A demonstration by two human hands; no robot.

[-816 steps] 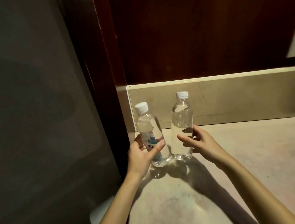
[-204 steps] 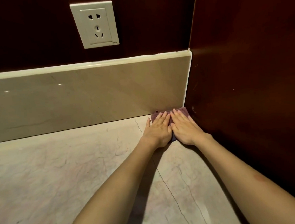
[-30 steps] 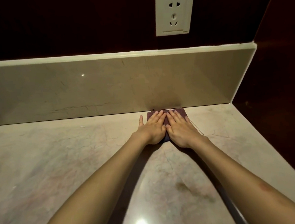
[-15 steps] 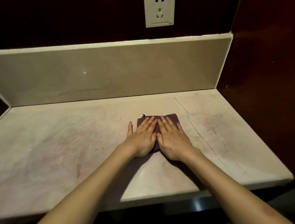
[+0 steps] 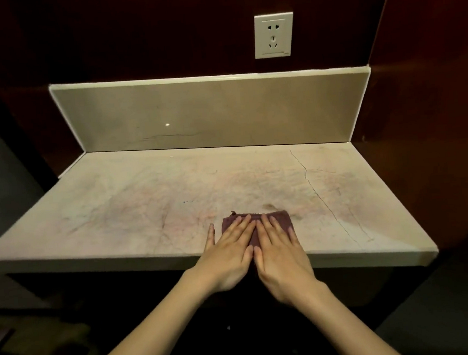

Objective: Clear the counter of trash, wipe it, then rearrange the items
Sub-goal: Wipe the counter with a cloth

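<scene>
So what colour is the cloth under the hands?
Dark maroon-purple cloth, plain with no pattern, seen in the head view.

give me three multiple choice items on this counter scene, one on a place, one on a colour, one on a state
1. Where does the cloth lie on the counter?
A. by the backsplash
B. near the front edge
C. far left corner

2. What colour is the cloth?
A. dark purple-brown
B. white
C. yellow

3. How are the hands on the cloth?
A. fists
B. pinching it up
C. flat, fingers straight

Key: B, it lies near the front edge; A, it shows dark purple-brown; C, left hand and right hand press flat side by side.
</scene>
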